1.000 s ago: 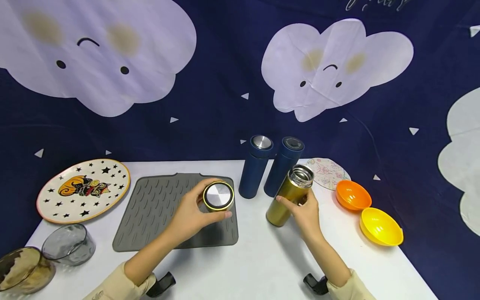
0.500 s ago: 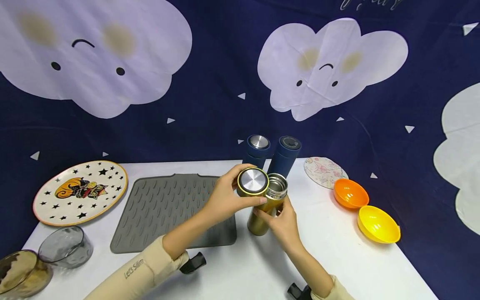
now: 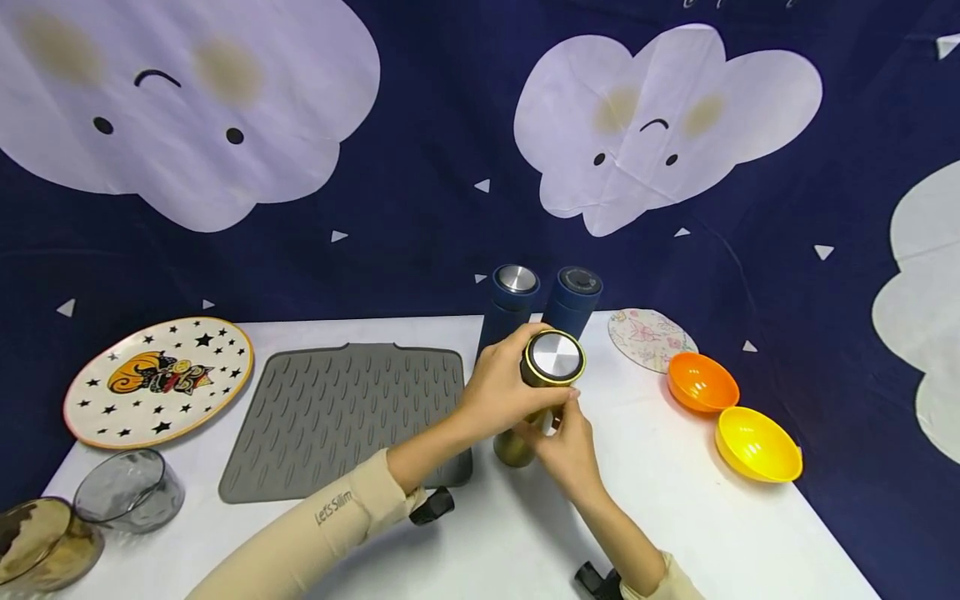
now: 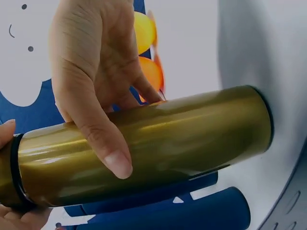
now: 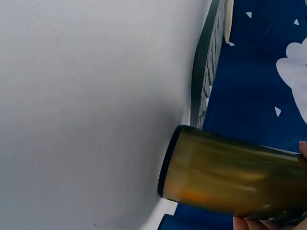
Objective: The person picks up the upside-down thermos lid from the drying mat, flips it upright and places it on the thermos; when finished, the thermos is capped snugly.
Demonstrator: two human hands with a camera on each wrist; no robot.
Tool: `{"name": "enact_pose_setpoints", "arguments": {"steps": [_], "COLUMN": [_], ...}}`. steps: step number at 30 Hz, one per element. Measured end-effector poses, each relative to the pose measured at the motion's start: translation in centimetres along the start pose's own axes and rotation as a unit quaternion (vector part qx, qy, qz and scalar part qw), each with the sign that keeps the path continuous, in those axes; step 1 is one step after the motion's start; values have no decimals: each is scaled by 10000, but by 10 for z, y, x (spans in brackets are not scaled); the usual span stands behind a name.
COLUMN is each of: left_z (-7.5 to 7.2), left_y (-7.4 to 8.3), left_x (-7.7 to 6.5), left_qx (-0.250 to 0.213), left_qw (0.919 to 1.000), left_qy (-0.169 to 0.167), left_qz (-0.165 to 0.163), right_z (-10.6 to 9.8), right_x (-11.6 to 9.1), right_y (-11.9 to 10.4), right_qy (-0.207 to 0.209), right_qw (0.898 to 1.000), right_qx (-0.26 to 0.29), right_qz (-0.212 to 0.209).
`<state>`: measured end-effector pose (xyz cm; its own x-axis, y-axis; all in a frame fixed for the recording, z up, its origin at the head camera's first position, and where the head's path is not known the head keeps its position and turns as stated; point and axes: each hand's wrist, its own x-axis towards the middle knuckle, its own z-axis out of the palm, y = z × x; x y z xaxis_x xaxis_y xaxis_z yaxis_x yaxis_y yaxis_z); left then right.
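My left hand [image 3: 504,379] grips a gold lid [image 3: 553,358] with a silver top, fingers and thumb around its side. The lid sits over the mouth of a gold thermos flask [image 4: 192,129]. Lower down, my right hand [image 3: 564,446] grips the flask's body; in the left wrist view its thumb lies across the gold surface. A dark ring shows where lid and body meet there. The flask's base [image 5: 192,165] appears close over the white table in the right wrist view. Just behind stand two dark blue thermos flasks, one silver-topped [image 3: 510,308], one dark-topped [image 3: 573,304].
A grey ridged mat [image 3: 337,425] lies left of the flask. Beyond it are a star-patterned plate [image 3: 161,383], a clear glass bowl [image 3: 131,492] and an amber one [image 3: 48,546]. To the right are an orange bowl [image 3: 702,383], a yellow bowl [image 3: 757,446] and a patterned round mat [image 3: 651,340].
My left hand has carried the lid rightward onto the flask's open mouth, which is now covered. The right hand first brought the flask left, then stayed nearly in place.
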<state>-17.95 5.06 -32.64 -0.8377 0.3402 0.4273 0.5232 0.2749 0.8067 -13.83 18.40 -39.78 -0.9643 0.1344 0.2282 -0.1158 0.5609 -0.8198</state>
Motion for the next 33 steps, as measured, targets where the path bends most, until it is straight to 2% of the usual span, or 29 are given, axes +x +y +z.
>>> {"name": "enact_pose_setpoints", "arguments": {"steps": [7,13,15,17,19,21,22,24,27,29,33], "left_z": [-5,-15,-15,-12,-6,-2,-1,-2,-5,-4,0], "left_y": [-7,-15,-18,-18,-18,-18,-19,-21,-24,-24,-22], "left_x": [6,16,17,15,11,7,6,5,5,4,4], "left_qx": [199,-92,-42,135,341,294,91,-386,-1185,-1178,-793], "left_qw": [9991,9915,9897,9922,9960,9986,9991,9980,9898,9901,9964], "left_qy": [-385,-1240,-1384,-1205,-769,-329,-207,-200,-640,-702,-283], "left_qz": [30,377,351,287,311,289,354,467,472,299,113], "right_z": [-1,1,2,2,2,2,2,2,3,3,3], "right_x": [2,1,1,1,0,0,0,0,1,0,0], "right_y": [3,3,3,3,3,3,2,2,3,3,3], "right_qy": [-104,-65,-68,-91,-96,-73,-65,-43,-39,-14,16], "right_qw": [9997,9997,9997,9996,9997,9997,9997,9997,9995,9997,9997], "right_qx": [208,216,229,248,229,207,234,253,323,257,217], "right_qz": [121,138,79,19,-59,-69,-61,-16,39,14,53]}}
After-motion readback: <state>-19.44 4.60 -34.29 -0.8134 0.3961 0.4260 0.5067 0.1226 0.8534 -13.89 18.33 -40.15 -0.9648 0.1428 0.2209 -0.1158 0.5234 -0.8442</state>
